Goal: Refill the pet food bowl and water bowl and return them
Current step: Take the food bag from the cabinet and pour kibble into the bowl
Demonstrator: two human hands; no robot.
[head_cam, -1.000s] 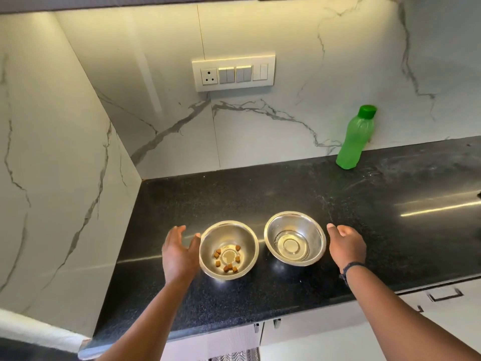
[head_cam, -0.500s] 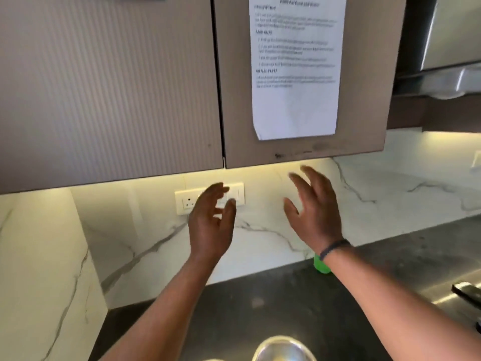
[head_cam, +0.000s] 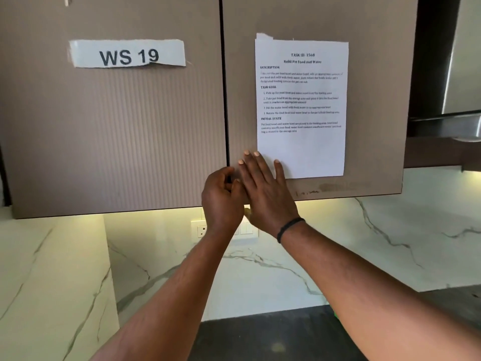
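Neither bowl is in view; the camera looks up at two brown upper cabinet doors. My left hand [head_cam: 221, 199] is raised to the dark seam between the left door [head_cam: 117, 131] and the right door [head_cam: 240, 100], its fingers curled at the seam. Whether they hold a door edge is hidden. My right hand [head_cam: 265, 190] lies flat against the lower part of the right door with fingers apart, overlapping my left hand, its fingertips just at the corner of a taped task sheet [head_cam: 302, 105]. Both doors look closed.
A "WS 19" label [head_cam: 127, 53] is taped on the left door. Below are a marble backsplash with a switch plate [head_cam: 199, 230] and the black counter [head_cam: 260, 334]. A steel hood [head_cam: 463, 61] hangs at the upper right.
The view has swung up from the two bowls on the counter to the cabinets. Both hands rose from beside the bowls and came together at the door seam.
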